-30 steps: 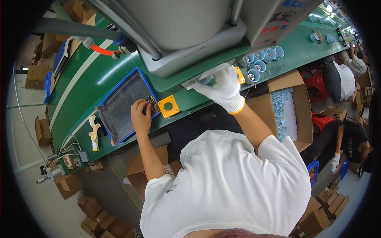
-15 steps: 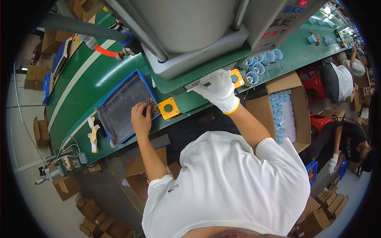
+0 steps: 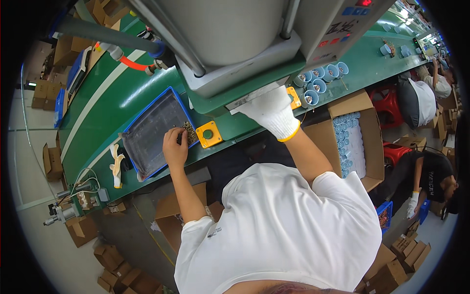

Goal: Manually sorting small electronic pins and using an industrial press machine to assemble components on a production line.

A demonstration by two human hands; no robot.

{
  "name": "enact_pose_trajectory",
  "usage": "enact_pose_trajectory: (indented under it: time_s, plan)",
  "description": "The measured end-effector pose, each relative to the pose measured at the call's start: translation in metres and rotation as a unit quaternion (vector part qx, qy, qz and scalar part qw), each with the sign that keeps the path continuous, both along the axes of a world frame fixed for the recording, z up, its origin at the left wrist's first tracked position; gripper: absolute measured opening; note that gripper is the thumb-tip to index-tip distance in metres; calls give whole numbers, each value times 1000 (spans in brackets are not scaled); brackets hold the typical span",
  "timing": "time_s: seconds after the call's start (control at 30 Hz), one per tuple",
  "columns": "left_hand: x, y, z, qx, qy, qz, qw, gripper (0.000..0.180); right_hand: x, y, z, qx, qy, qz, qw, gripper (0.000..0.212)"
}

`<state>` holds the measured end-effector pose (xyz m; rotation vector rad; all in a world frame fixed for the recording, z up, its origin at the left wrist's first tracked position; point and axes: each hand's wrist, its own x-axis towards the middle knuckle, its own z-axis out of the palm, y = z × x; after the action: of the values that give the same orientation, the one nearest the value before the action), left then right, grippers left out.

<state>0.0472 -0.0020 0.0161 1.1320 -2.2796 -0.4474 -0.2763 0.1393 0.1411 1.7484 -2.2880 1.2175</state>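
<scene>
My bare left hand (image 3: 175, 145) rests at the near right corner of a blue-rimmed tray (image 3: 142, 113), its fingers curled together beside a heap of small brass-coloured parts (image 3: 190, 132). Whatever those fingers hold is too small or hidden to make out. In a white knitted glove, my right hand (image 3: 275, 113) reaches under the green-edged head of a grey press (image 3: 240, 44); the press hides its fingers. Between the hands, on the bench edge, sits a yellow box with a green button (image 3: 209, 134). A second yellow button box (image 3: 293, 98) shows just past the glove.
Several light blue cups (image 3: 318, 85) with small parts in them stand right of the press. A carton (image 3: 374, 142) of blue cups is below them. A loose glove (image 3: 116, 165) lies left of the tray. A co-worker's gloved hand (image 3: 412, 205) shows at far right.
My right hand has pushed farther in under the press head, so its fingers are now out of sight. My left hand stays at the parts heap.
</scene>
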Motion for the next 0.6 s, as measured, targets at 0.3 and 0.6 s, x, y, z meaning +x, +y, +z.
enact_pose_trajectory:
  time_s: [0.3,0.6]
  plan:
    - [-47,54,8,-51,105,-114,987,11,-41,64,-52,-212,57,-49,974,31]
    - [-55,76,-12,-160,131,-51,977,16,-61,72,-75,-75,73,-59,993,12]
